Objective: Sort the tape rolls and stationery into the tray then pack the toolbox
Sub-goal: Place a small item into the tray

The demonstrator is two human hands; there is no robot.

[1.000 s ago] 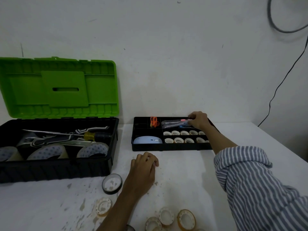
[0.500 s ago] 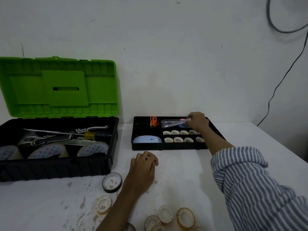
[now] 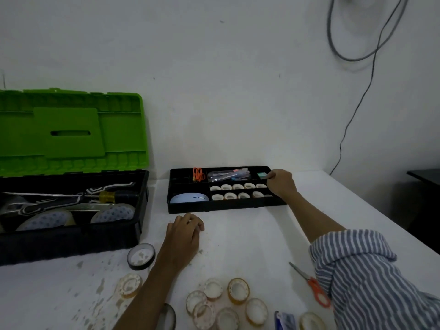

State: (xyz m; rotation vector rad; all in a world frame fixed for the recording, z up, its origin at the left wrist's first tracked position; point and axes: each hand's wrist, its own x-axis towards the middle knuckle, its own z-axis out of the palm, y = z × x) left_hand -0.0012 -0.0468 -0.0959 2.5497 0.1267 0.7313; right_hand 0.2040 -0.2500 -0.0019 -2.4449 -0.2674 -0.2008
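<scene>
Changing: the right hand (image 3: 281,183) has gone from the pen packet (image 3: 228,175) to the far right corner of the tray (image 3: 226,208).
Meaning: sorting goes on, I judge; many tape rolls (image 3: 238,290) lie on the table (image 3: 250,246).
Right grip: curled fingers touch a small green block (image 3: 262,175); whether they pinch it I cannot tell.
Left hand (image 3: 183,236): rests loosely, holding nothing.

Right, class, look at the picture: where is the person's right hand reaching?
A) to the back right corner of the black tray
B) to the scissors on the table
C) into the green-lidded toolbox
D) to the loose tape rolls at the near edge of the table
A: the right hand is at the back right corner of the tray, by a small green item.
</scene>
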